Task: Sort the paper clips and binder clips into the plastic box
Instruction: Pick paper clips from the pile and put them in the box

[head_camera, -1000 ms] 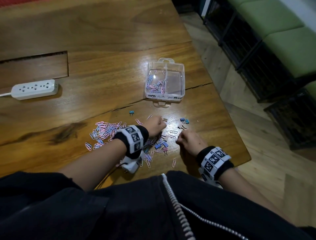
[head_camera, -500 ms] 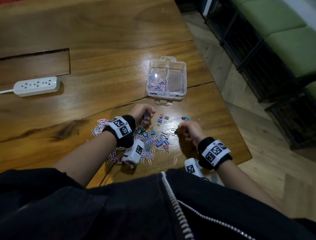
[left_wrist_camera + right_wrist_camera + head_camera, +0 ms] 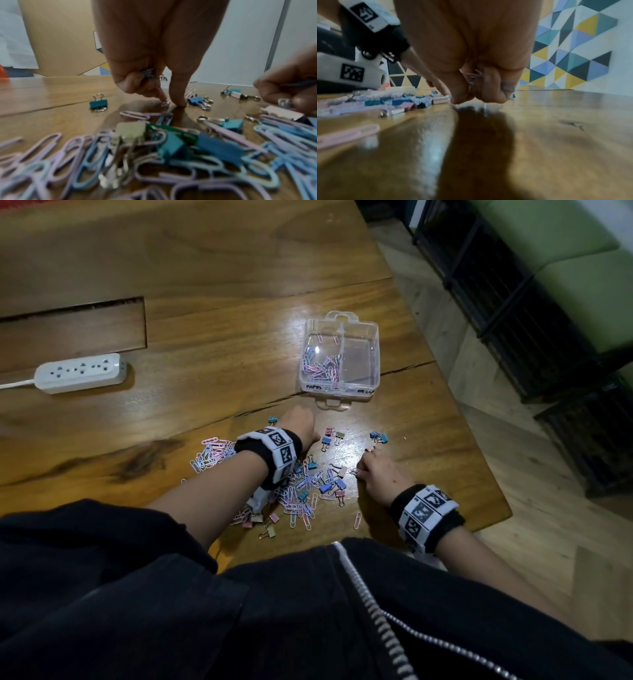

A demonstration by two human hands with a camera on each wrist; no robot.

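From the head view, the plastic box [image 3: 340, 356] sits on the wooden table [image 3: 212, 344] beyond the scattered clips [image 3: 308, 484], paper clips in its left compartment. At the left wrist, the left hand [image 3: 154, 54] curls around several paper clips [image 3: 148, 73], fingertips on the table. At the right wrist, the right hand [image 3: 471, 54] is closed on a few paper clips too.

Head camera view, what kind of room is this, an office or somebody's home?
Probably a lounge or informal office corner, though that's a guess. A large glossy wooden table carries a white power strip, green cushioned bench seating runs alongside, and a colourful triangle-patterned wall stands behind.
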